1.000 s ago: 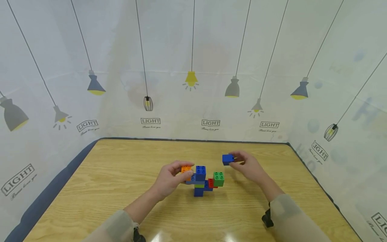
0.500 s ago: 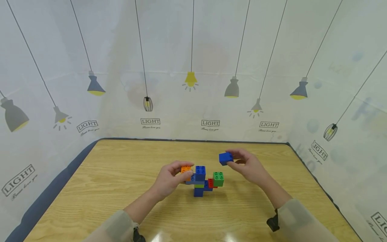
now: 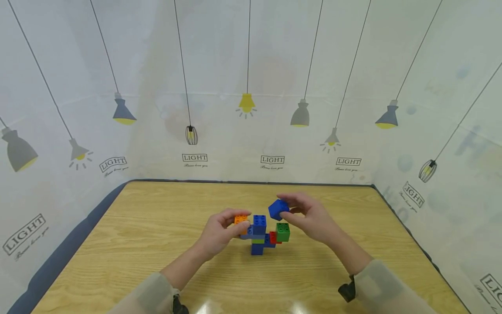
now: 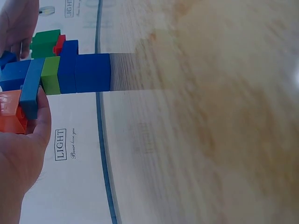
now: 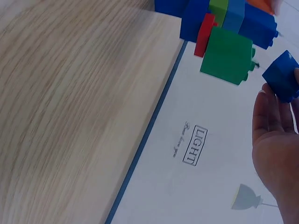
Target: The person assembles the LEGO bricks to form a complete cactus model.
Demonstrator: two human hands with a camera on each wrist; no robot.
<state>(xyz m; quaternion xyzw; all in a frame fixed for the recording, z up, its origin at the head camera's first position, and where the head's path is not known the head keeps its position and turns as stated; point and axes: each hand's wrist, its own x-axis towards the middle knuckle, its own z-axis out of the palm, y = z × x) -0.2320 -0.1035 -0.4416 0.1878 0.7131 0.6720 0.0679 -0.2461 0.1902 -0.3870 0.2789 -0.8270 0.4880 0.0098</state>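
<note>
We are pinching a loose blue brick in our right hand, thumb and fingertips curled round it, holding it tilted in the air just above the block tower and clear of the table. In the right wrist view the same blue brick is sitting at our fingertips, close to the green brick but apart from it.

The tower is standing near the middle of the table, somewhat toward the far edge. It is rising from a blue base, with a lime brick and a long flat blue piece above, a blue brick on top, and a red piece carrying the green brick out to the right side.

Our left hand is gripping the tower's left side, fingers curled round the orange brick and the end of the flat blue piece. In the left wrist view the thumb is pressing against that flat piece
</note>
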